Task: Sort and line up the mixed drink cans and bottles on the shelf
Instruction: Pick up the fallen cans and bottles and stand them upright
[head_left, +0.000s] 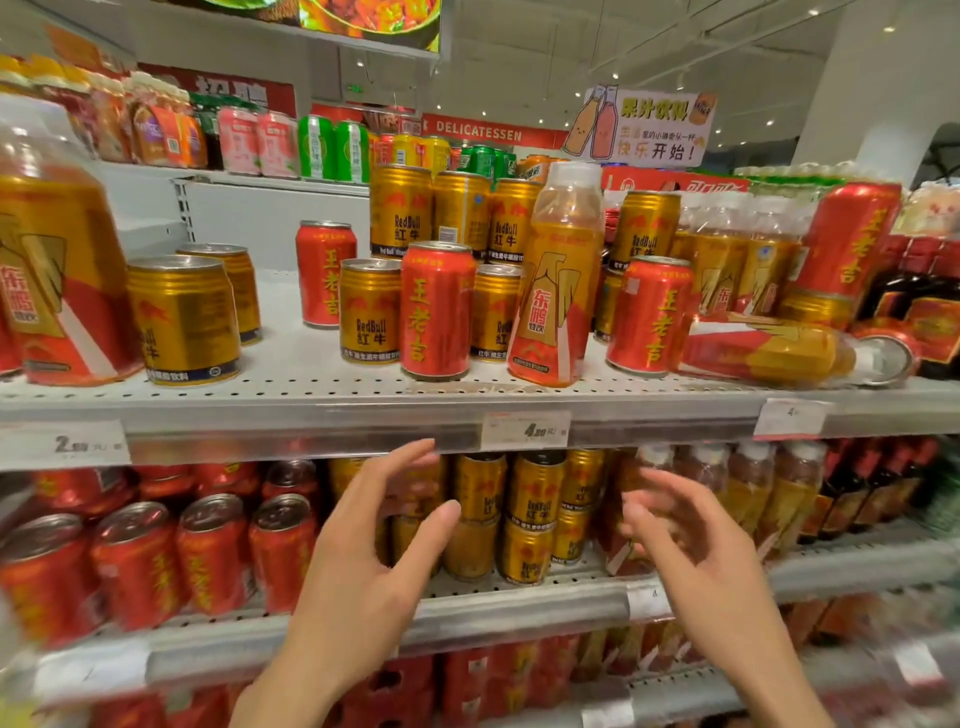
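Raising empty, open left hand (363, 561) and right hand (701, 561); best righting the toppled orange plastic bottle (769, 353) on white perforated shelf (311, 384) first.

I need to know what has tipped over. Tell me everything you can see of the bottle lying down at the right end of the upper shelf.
The fallen bottle lies on its side on the perforated shelf, its pale cap end pointing right. It looks like clear plastic holding amber drink, wrapped in a red, gold and white label. It rests in front of standing bottles, close beside an upright red can. Neither hand is touching it.
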